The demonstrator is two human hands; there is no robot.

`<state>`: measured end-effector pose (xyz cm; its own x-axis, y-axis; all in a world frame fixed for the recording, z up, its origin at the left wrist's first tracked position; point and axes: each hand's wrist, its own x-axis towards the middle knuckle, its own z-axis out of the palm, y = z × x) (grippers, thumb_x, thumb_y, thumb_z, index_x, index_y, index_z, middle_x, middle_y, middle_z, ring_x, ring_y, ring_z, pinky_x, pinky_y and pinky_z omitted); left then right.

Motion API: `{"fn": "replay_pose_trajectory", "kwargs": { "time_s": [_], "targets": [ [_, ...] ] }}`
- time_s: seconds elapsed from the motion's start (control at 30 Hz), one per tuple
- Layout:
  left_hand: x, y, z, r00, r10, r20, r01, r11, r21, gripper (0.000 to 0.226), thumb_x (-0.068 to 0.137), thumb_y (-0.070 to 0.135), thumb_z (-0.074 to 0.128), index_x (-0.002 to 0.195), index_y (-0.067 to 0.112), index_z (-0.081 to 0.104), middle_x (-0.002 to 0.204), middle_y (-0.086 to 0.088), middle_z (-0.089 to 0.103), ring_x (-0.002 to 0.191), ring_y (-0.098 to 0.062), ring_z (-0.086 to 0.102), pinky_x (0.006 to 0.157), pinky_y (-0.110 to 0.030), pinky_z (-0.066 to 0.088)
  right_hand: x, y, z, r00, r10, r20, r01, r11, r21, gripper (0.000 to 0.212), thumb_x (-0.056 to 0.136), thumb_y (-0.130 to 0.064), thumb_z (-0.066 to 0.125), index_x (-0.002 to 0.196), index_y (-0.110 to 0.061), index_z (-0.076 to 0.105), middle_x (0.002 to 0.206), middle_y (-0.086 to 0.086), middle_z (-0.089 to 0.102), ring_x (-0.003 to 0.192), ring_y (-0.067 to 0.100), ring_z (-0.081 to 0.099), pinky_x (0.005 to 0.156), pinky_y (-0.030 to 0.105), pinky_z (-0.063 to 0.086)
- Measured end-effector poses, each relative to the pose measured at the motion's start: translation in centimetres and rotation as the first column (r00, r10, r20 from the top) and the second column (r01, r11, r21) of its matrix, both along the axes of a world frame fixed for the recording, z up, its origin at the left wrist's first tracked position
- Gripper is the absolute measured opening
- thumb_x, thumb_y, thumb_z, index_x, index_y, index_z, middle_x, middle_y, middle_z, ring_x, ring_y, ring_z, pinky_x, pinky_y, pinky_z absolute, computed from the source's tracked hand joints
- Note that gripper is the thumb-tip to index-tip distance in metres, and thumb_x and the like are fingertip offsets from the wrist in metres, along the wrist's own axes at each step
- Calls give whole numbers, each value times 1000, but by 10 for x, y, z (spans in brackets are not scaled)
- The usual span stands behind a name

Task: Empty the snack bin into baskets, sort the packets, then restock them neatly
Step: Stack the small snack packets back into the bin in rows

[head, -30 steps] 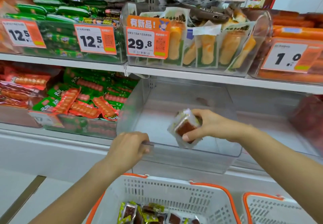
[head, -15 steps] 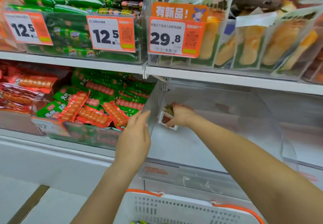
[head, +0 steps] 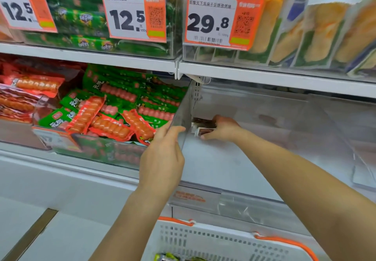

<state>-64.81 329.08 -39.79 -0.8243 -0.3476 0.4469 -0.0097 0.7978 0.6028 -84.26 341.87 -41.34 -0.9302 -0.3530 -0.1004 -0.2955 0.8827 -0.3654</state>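
Packets placed at rear-left corner of clear bin point(head: 264, 159)

Right hand point(head: 222, 128) gripped packets point(head: 203, 127) against bin's left wall, long axis lying level; left hand point(head: 162, 159) rested open outside that wall.

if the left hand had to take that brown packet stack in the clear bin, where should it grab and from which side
Probably by the stack's long flat faces, top and bottom, at the end nearer the front. The brown packets lie flat against the clear bin's left wall at the back, with the right hand holding their right end. The left hand would have to come over the front edge, since the wall blocks the left side.
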Motion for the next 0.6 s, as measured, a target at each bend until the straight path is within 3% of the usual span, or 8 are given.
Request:
{"fn": "replay_pose_trajectory", "kwargs": {
  "time_s": [0.13,0.23,0.33,0.47,0.6],
  "targets": [
    [0,1,0,1000,10,5,-10,1000,-12,39,95,5,43,126,23,57,142,1,46,107,-26,58,77,-37,49,0,-16,0,990,-102,93,115,981,-155,54,69,-45,79,104,-11,58,94,4,63,88,22,63,64,25,45],
    [-1,1,0,1000,7,-4,-7,1000,-11,38,93,3,43,123,21,59,139,-2,49,105,-29,58,76,-39,49,-3,-30,-5,955,-214,203,266,922,-281,51,70,-24,81,111,-4,59,104,9,66,95,25,65,72,27,51],
    [0,1,1,1000,8,-2,-8,1000,-3,39,92,2,43,121,22,59,137,-2,49,100,-29,58,73,-40,49,-3,-34,-10,927,-283,247,352,884,-307,47,78,-13,73,120,0,57,113,13,63,102,27,62,79,28,48],
    [1,1,1,1000,16,-7,-17,1000,-7,40,90,0,43,120,22,60,135,-1,51,95,-28,59,70,-39,49,-4,-28,-15,921,-301,247,383,813,-438,47,76,-17,77,117,-1,62,114,13,64,107,29,61,83,28,47],
    [0,2,0,1000,12,-21,-12,1000,-1,39,90,0,43,119,21,60,134,-1,51,96,-27,58,71,-39,49,-4,-18,-19,947,-183,265,294,828,-478,49,75,-26,79,115,-5,60,106,7,63,96,24,60,76,25,43]
  ]
}}
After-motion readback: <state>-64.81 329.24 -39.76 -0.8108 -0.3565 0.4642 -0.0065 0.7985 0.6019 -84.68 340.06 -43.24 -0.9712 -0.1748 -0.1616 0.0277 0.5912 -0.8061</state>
